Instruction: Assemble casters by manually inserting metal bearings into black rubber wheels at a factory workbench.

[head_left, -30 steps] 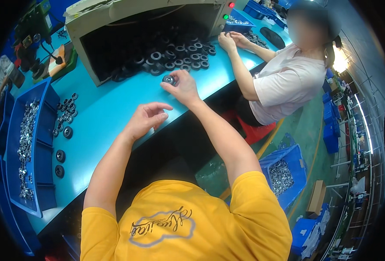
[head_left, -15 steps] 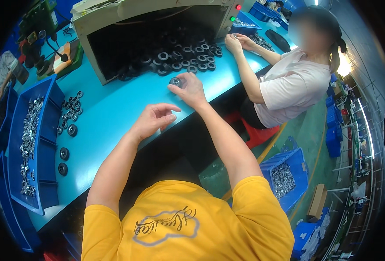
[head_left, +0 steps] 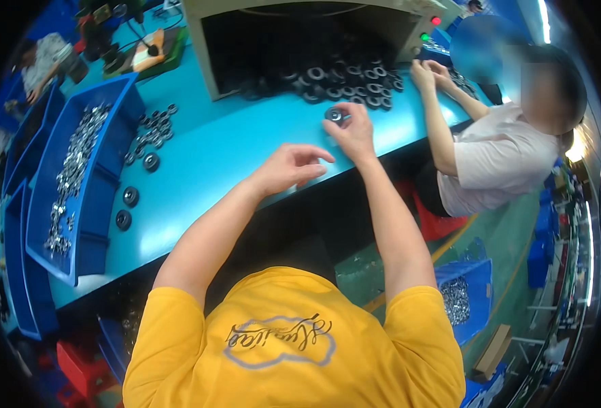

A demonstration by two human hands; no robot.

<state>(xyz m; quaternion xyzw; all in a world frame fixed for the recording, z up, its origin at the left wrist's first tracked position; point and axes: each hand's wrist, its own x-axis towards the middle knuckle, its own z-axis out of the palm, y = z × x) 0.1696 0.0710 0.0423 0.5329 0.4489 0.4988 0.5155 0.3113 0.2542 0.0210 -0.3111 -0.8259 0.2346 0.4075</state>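
Between the thumb and fingers of my right hand (head_left: 356, 136) is a small black wheel (head_left: 334, 116) with a shiny metal centre, held just above the blue table (head_left: 198, 163). To its lower left, near the table's front edge, my left hand (head_left: 288, 167) is empty, its fingers curved and apart from the thumb. Beyond the right hand lies a heap of black rings (head_left: 350, 88). On the left of the table are black wheels (head_left: 130, 196) with metal centres, beside a loose cluster of small metal parts (head_left: 156, 130).
A blue bin (head_left: 112, 197) with shiny metal parts stands at the left. A beige machine housing (head_left: 205, 58) arches over the ring heap. At the right a co-worker in a pale shirt (head_left: 504, 149) sits on a red stool (head_left: 443, 221). Another blue bin (head_left: 481, 285) is on the floor.
The whole view has swung, so the table and bins appear farther right and higher. Both hands keep nearly the same pose, and the wheel stays in my right hand.
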